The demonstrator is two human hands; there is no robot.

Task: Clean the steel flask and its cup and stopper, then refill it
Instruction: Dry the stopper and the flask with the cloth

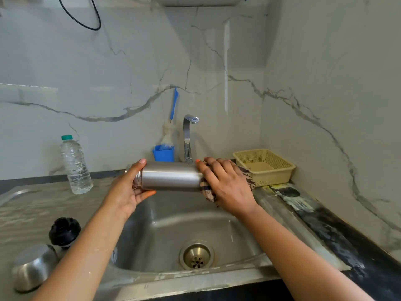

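The inverted steel cup (32, 266) and the round black stopper (64, 232) sit nearest, on the left. Farther, over the steel sink (173, 224), the cylindrical steel flask (171, 175) lies left-to-right. The left hand (128, 187) grips its neck, and the right hand (225, 183) wraps a checked cloth (206, 189) round its base.

Steel drainboard (32, 213) left of the sink (173, 222) bears a water bottle (74, 166), black stopper (64, 232) and steel cup (32, 268)

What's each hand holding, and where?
Left hand: grip on the silver steel flask at its threaded neck. Right hand: grip on a brown checked cloth over the flask's base.
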